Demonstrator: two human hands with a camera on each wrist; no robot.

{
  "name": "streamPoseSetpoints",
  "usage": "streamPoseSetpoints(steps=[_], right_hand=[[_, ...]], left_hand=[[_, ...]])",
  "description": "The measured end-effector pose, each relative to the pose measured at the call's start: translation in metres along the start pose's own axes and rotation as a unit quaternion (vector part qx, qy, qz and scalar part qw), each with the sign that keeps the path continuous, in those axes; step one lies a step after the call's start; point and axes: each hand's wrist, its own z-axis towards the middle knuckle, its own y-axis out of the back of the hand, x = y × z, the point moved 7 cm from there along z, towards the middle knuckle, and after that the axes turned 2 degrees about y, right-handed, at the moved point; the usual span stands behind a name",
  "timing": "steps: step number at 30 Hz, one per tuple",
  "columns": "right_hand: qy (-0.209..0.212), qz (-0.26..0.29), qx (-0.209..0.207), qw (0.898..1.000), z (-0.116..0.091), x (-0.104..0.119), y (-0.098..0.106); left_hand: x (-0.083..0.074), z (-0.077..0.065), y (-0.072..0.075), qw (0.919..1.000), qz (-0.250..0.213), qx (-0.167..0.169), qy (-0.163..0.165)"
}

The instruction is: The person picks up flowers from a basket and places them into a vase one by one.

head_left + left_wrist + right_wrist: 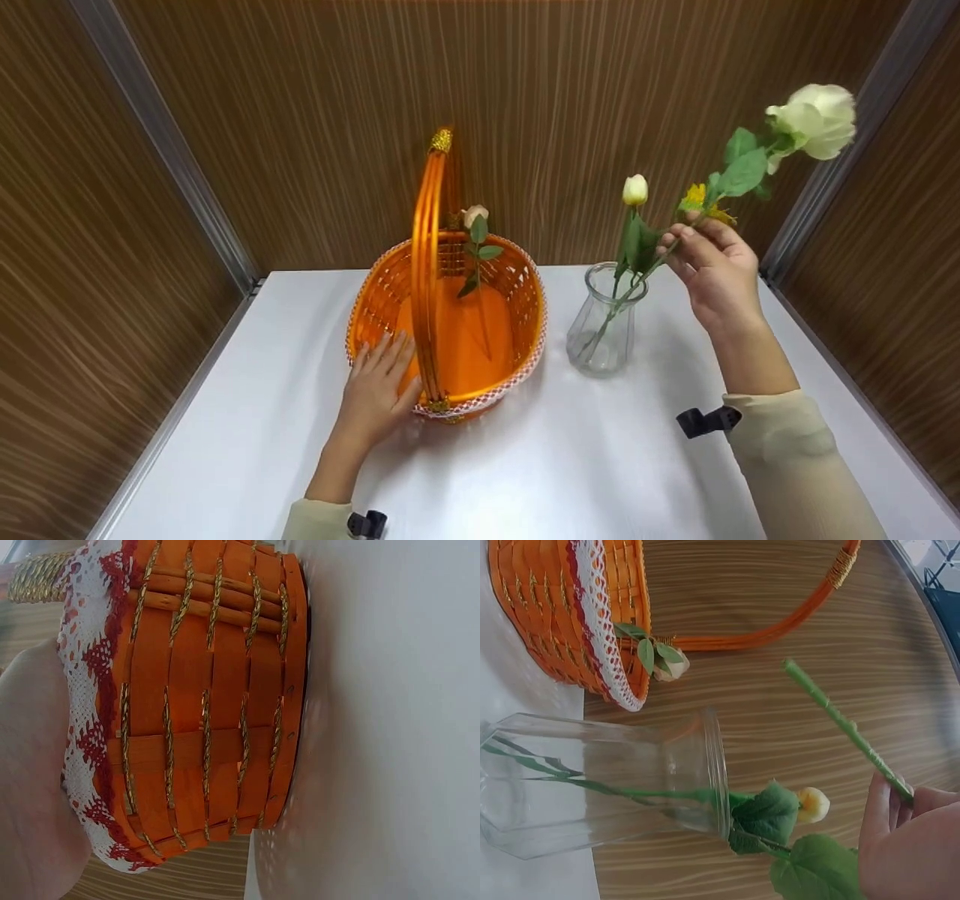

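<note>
A large white rose (821,122) is pinched by its green stem (840,724) between the thumb and fingers of my right hand (720,277). In the right wrist view the stem's cut end is free, beyond the mouth of the clear glass vase (645,735). That vase holds a white tulip (635,190) and a yellow flower (696,197), the latter partly behind my right hand. My left hand (379,390) rests on the near left rim of the orange woven basket (534,352), fingers straight and reaching inside. A pale rose (475,217) leans in the basket, its stem across the floor.
The basket's tall arched handle (426,270) rises between my left hand and the pale rose. Both containers stand on a white table (570,457). Wood-grain panels (285,135) enclose the back and sides, with metal posts (172,142) at the corners.
</note>
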Motion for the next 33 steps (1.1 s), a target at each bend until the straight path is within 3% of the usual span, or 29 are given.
streamPoseSetpoints(steps=[6, 20, 28, 33], right_hand=[[0.016, -0.011, -0.034, 0.999, 0.002, 0.0, 0.011], [0.023, 0.027, -0.058, 0.998, 0.006, -0.011, 0.025], [0.04, 0.004, -0.095, 0.995, 0.006, -0.012, 0.034], [0.048, -0.039, -0.101, 0.993, 0.006, -0.022, 0.039]], left_hand=[[0.0, 0.0, 0.002, 1.0, 0.002, 0.001, 0.001], [-0.002, 0.0, 0.002, 1.0, -0.003, -0.003, -0.004], [-0.002, 0.001, 0.002, 1.0, -0.005, 0.003, 0.0], [-0.001, -0.001, 0.001, 1.0, -0.005, 0.004, 0.003]])
